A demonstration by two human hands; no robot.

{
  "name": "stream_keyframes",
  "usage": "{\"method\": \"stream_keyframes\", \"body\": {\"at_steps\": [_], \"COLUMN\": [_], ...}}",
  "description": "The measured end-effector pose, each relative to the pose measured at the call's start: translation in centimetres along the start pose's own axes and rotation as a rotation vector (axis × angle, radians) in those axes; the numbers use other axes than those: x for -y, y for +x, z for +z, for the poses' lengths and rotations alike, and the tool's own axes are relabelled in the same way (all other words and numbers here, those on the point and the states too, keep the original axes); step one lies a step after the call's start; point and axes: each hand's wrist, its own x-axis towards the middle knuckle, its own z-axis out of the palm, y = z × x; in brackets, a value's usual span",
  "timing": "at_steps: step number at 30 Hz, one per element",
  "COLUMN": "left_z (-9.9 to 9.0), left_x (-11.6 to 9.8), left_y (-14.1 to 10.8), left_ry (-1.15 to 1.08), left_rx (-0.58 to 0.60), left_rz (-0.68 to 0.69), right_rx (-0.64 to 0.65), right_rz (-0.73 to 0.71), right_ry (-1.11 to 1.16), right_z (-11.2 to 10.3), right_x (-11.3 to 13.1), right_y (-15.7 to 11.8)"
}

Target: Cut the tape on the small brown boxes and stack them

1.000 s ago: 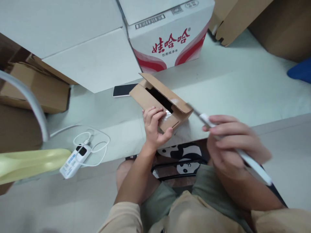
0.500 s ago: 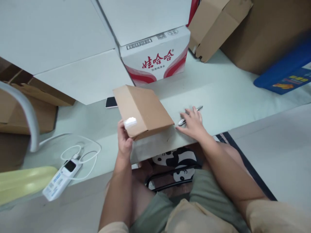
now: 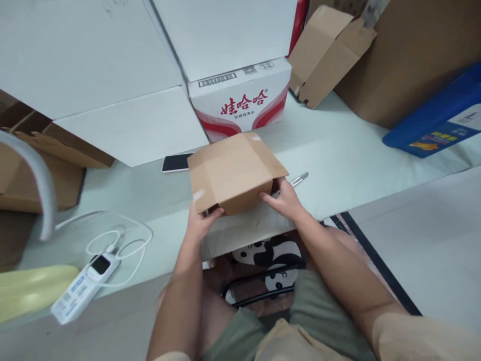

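Note:
A brown cardboard box (image 3: 235, 168) rests on the pale green table cover, its top flaps spread outward at both sides, with white tape bits near two flap corners. My left hand (image 3: 201, 220) grips its left front corner, the fingers partly hidden under the flap. At the right front corner, my right hand (image 3: 282, 199) holds the box, thumb on the front face and fingers under the flap. A silver, pen-like tool (image 3: 299, 179) lies just beyond my right hand, partly covered by it.
A dark-screened phone (image 3: 175, 162) lies behind the box at left. White cartons (image 3: 240, 103) stand at the back. A power strip (image 3: 85, 287) with a white cable is at left, beside a yellow object (image 3: 37, 291). A blue container (image 3: 432, 125) and another cardboard box (image 3: 323, 55) are at right.
The box has turned from a tilted pose to face me more squarely. My right hand has left the silver tool and taken hold of the box's right side. My left hand still holds the left side.

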Motion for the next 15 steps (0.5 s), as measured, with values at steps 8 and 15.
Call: {"method": "stream_keyframes", "body": {"at_steps": [8,15], "left_z": [1.2,0.2], "left_x": [-1.9,-0.5], "left_y": [0.1,0.0], "left_ry": [0.125,0.064], "left_rx": [-0.119,-0.14], "left_rz": [-0.004,0.093], "right_rx": [-0.248,-0.438], "right_rz": [0.146,-0.038], "right_ry": [0.131,0.38], "right_z": [-1.2,-2.1], "right_x": [0.2,-1.4], "right_y": [-1.3,-1.0]}}
